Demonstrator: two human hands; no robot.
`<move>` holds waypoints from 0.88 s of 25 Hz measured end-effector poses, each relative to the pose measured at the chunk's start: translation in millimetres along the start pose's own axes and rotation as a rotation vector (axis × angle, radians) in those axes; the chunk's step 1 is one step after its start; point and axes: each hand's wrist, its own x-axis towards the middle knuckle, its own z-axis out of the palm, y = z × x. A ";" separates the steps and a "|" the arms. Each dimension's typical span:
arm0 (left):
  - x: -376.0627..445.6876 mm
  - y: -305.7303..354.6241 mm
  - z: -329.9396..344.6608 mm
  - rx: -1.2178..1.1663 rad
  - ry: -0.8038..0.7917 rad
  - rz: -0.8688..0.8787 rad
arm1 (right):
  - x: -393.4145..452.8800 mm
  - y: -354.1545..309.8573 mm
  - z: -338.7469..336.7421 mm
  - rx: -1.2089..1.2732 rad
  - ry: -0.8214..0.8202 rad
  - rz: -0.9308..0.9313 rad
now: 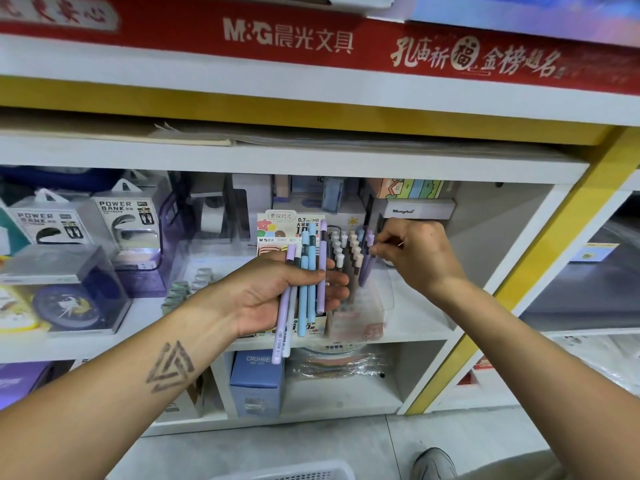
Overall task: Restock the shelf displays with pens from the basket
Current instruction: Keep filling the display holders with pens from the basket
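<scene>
My left hand (277,292) is palm up in front of the middle shelf, closed on a bundle of several pens (303,271), purple, blue and grey, held nearly upright. Right behind it stands the pen display box (349,306), with rows of white-capped and purple pens upright in it. My right hand (412,252) is at the display's right edge, fingertips pinched on the top of a purple pen (365,268) that stands in the box. The white basket (298,472) shows only its rim at the bottom edge, on the floor.
Power bank boxes (128,223) and a clock in a clear case (69,299) fill the shelf to the left. A blue box (256,379) sits on the lower shelf. A yellow shelf post (519,271) runs diagonally on the right. A grey shoe (433,462) is on the floor.
</scene>
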 end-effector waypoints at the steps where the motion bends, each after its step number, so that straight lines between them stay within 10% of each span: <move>1: 0.1 -0.3 -0.3 0.000 -0.003 -0.003 | 0.6 0.7 -0.9 0.003 0.006 -0.002; 10: -0.8 -2.8 -0.5 0.016 -0.113 -0.024 | 1.8 2.7 8.9 -0.165 -0.102 -0.060; 15: -1.1 -3.1 1.8 0.091 -0.202 -0.058 | 3.1 -31.2 3.4 0.769 -0.202 0.319; 22: 0.9 -0.2 2.4 0.012 -0.120 -0.066 | 6.9 -27.4 -13.3 0.981 0.037 0.413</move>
